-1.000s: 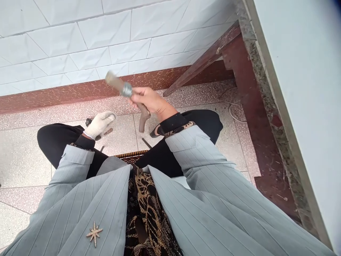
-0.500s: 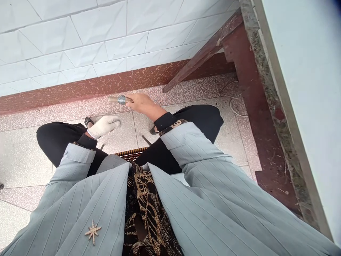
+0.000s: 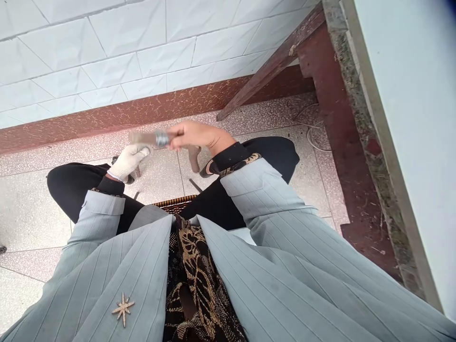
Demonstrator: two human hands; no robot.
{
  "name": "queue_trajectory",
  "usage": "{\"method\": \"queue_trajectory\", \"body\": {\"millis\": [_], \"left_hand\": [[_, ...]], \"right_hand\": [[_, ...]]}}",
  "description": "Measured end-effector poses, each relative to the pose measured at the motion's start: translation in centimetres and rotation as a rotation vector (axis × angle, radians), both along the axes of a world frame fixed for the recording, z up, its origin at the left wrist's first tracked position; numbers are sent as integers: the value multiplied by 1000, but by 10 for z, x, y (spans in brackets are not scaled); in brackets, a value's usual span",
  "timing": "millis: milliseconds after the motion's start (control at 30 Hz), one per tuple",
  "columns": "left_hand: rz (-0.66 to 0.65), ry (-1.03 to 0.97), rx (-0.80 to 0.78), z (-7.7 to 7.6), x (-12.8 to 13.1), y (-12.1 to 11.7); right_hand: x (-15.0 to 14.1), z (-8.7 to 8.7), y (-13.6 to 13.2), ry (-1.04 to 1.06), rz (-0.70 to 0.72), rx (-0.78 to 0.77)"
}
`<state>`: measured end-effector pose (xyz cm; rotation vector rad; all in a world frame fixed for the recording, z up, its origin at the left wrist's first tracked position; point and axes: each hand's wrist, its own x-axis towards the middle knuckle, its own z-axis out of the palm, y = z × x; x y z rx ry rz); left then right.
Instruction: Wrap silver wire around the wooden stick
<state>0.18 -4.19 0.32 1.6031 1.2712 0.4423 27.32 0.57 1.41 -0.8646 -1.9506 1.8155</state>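
Note:
In the head view, my right hand (image 3: 192,134) is closed around one end of a short wooden stick (image 3: 142,138). A band of silvery wire (image 3: 162,138) is wound about the stick beside my fingers. The stick is blurred and points left, its far end just above my left hand (image 3: 127,161). That hand wears a white knitted glove, and its fingers are curled together. What they hold, if anything, is hidden. A brownish rounded piece (image 3: 194,159) shows below my right hand; its kind is unclear.
A white tiled wall (image 3: 131,40) with a red-brown base stands ahead. At right are a slanting wooden leg (image 3: 263,69) and a dark red table side (image 3: 342,123). A pale cable (image 3: 315,142) lies on the floor. Between my knees shows a woven seat edge (image 3: 174,203).
My right hand has turned and swung the wire-wound stick, which now looks blurred and reaches farther left. My left hand has shifted slightly left and up. The brownish piece has come into view below my right hand.

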Motion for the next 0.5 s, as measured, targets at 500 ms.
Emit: {"method": "queue_trajectory", "body": {"millis": [500], "left_hand": [[-182,-15,-256,-8,15,-12]], "right_hand": [[-18,-13,-2,-818,-154,352]]}}
